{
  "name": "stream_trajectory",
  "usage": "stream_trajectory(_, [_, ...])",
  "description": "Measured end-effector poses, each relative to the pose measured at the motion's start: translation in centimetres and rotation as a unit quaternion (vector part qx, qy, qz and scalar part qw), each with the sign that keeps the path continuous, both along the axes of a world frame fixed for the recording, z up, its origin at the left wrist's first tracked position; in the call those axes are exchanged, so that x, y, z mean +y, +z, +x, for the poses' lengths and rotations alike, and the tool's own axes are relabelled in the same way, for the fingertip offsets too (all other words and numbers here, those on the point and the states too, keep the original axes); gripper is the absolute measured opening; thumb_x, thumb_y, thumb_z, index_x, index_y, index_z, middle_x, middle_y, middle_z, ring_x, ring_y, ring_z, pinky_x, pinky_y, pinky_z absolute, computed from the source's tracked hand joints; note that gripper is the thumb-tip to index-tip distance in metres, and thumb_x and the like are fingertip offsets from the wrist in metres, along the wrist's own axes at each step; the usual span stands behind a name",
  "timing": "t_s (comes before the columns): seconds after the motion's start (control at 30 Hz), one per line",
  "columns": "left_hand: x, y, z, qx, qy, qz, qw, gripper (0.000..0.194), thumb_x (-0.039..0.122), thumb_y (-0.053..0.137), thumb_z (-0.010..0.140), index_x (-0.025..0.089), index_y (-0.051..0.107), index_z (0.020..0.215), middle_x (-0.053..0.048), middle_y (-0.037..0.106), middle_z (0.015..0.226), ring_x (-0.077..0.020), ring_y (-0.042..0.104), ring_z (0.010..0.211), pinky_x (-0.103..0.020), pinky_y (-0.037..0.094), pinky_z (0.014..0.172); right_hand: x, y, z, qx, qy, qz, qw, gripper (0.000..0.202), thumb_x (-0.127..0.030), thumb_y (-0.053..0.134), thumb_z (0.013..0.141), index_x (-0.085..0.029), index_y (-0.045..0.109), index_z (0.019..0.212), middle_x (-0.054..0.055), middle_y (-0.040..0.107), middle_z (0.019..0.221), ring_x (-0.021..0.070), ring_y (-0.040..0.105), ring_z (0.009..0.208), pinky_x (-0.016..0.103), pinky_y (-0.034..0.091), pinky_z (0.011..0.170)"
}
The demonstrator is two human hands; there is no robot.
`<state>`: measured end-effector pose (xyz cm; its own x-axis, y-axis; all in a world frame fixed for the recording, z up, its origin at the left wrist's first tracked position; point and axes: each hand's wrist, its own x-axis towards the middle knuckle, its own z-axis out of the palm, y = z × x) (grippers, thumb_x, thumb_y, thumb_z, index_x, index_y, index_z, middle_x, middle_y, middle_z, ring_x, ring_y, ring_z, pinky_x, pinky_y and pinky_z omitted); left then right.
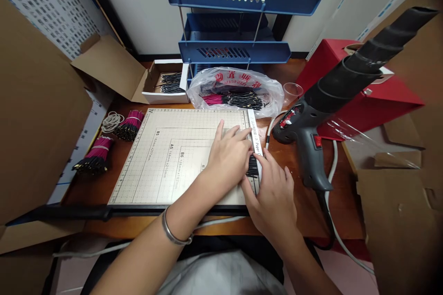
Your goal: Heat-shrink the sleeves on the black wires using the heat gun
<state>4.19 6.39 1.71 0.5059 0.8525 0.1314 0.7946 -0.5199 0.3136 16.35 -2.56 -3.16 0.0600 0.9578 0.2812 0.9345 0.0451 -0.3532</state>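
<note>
A row of thin black rods (253,167) lies side by side on the right end of a paper cutter's board (145,175), next to its white edge strip (255,133). My left hand (226,156) rests over the board. Its thumb and forefinger meet the left ends of the rods, while its other fingers stretch forward. From the right, my right hand (272,189) has its thumb and forefinger around the near and far sides of the row. Part of the row is hidden under my fingers. The cutter's black handle (76,213) lies low along the front edge.
Banded magenta-and-black bundles (95,154) lie to the left. Behind the board are an open box (166,97) of black rods, a plastic bag (207,84) of more pieces, and a blue rack (235,53). A heat gun (313,138) stands right, beside a red box (377,97).
</note>
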Motion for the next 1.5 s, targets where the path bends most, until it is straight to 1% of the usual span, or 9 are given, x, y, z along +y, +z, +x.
stream_trajectory(0.1, [0.1, -0.1, -0.9, -0.015, 0.034, 0.021, 0.999, 0.018, 0.016, 0.056, 0.097, 0.019, 0.074, 0.102, -0.006, 0.064, 0.144, -0.0325, 0.053, 0.139, -0.064, 0.021, 0.126, 0.0, -0.2, 0.0, 0.004, -0.002, 0.015, 1.0, 0.05, -0.045, 0.046, 0.1, -0.017, 0.046, 0.141, 0.017, 0.055, 0.15, 0.0319, 0.056, 0.131, 0.062, 0.034, 0.115])
stream_trajectory(0.2, [0.4, -0.1, -1.6, -0.009, 0.056, 0.027, 0.998, 0.016, 0.017, 0.058, 0.096, 0.018, 0.074, 0.096, -0.006, 0.066, 0.141, -0.034, 0.056, 0.136, -0.066, 0.022, 0.125, 0.0, -0.1, 0.0, 0.005, -0.002, 0.007, 1.0, 0.049, -0.046, 0.047, 0.1, -0.017, 0.047, 0.141, 0.016, 0.055, 0.15, 0.0313, 0.056, 0.132, 0.062, 0.033, 0.116])
stream_trajectory(0.5, [1.0, -0.2, 0.1, -0.005, -0.001, -0.013, 1.0, 0.02, 0.012, 0.057, 0.094, 0.019, 0.075, 0.089, -0.002, 0.067, 0.14, -0.0304, 0.056, 0.135, -0.063, 0.018, 0.126, 0.0, -0.3, 0.0, 0.016, -0.005, 0.02, 1.0, 0.054, -0.047, 0.047, 0.1, -0.017, 0.044, 0.145, 0.018, 0.056, 0.149, 0.0323, 0.055, 0.132, 0.062, 0.034, 0.115])
stream_trajectory(0.67, [1.1, 0.1, 0.3, -0.004, -0.003, -0.036, 0.999, 0.019, 0.013, 0.059, 0.094, 0.02, 0.075, 0.088, -0.002, 0.067, 0.141, -0.03, 0.056, 0.136, -0.063, 0.019, 0.126, 0.0, -0.2, 0.0, 0.029, -0.006, 0.022, 0.999, 0.055, -0.048, 0.046, 0.1, -0.017, 0.043, 0.145, 0.017, 0.057, 0.148, 0.0328, 0.056, 0.132, 0.063, 0.035, 0.114])
stream_trajectory(0.77, [0.4, 0.4, -0.4, -0.027, 0.015, -0.03, 0.999, 0.019, 0.018, 0.057, 0.098, 0.02, 0.075, 0.101, -0.002, 0.061, 0.148, -0.0287, 0.053, 0.14, -0.06, 0.02, 0.127, -0.1, -0.1, -0.1, 0.027, -0.002, 0.012, 1.0, 0.054, -0.049, 0.045, 0.1, -0.018, 0.044, 0.144, 0.016, 0.056, 0.149, 0.0341, 0.055, 0.132, 0.064, 0.035, 0.113])
stream_trajectory(0.9, [-2.2, -0.1, -2.2, -0.061, 0.048, -0.007, 0.997, 0.033, 0.02, 0.044, 0.103, 0.02, 0.065, 0.129, -0.003, 0.056, 0.153, -0.0236, 0.048, 0.144, -0.054, 0.023, 0.128, -0.2, 0.1, 0.3, 0.039, 0.008, -0.03, 0.999, 0.048, -0.047, 0.041, 0.102, -0.023, 0.047, 0.144, 0.014, 0.051, 0.153, 0.0345, 0.051, 0.137, 0.068, 0.031, 0.116])
stream_trajectory(1.1, [-6.1, -1.7, -2.7, -0.017, 0.027, 0.0, 0.999, 0.064, 0.028, 0.047, 0.097, 0.006, 0.035, 0.156, -0.013, 0.037, 0.165, -0.0264, 0.028, 0.156, -0.054, 0.016, 0.13, 1.1, 1.3, 2.1, 0.165, 0.042, -0.063, 0.983, 0.04, -0.041, 0.037, 0.103, -0.025, 0.052, 0.137, 0.013, 0.044, 0.157, 0.0295, 0.042, 0.145, 0.057, 0.037, 0.116])
stream_trajectory(1.27, [-5.7, -1.9, -1.1, 0.026, 0.007, 0.003, 1.0, 0.074, 0.031, 0.047, 0.094, -0.003, 0.029, 0.157, -0.019, 0.027, 0.168, -0.0294, 0.02, 0.158, -0.052, 0.015, 0.131, 4.0, 2.5, 2.4, 0.15, 0.039, -0.076, 0.985, 0.031, -0.035, 0.036, 0.101, -0.022, 0.06, 0.117, 0.016, 0.042, 0.155, 0.0342, 0.042, 0.144, 0.06, 0.037, 0.115])
stream_trajectory(1.5, [-4.9, -2.6, -0.1, 0.059, 0.012, 0.006, 0.998, 0.069, 0.036, 0.039, 0.099, -0.004, 0.035, 0.155, -0.021, 0.029, 0.166, -0.0311, 0.02, 0.158, -0.051, 0.017, 0.13, 5.9, 2.6, 2.0, 0.117, 0.052, -0.125, 0.984, 0.023, -0.028, 0.039, 0.098, -0.022, 0.06, 0.105, 0.016, 0.041, 0.157, 0.0379, 0.037, 0.148, 0.064, 0.037, 0.113])
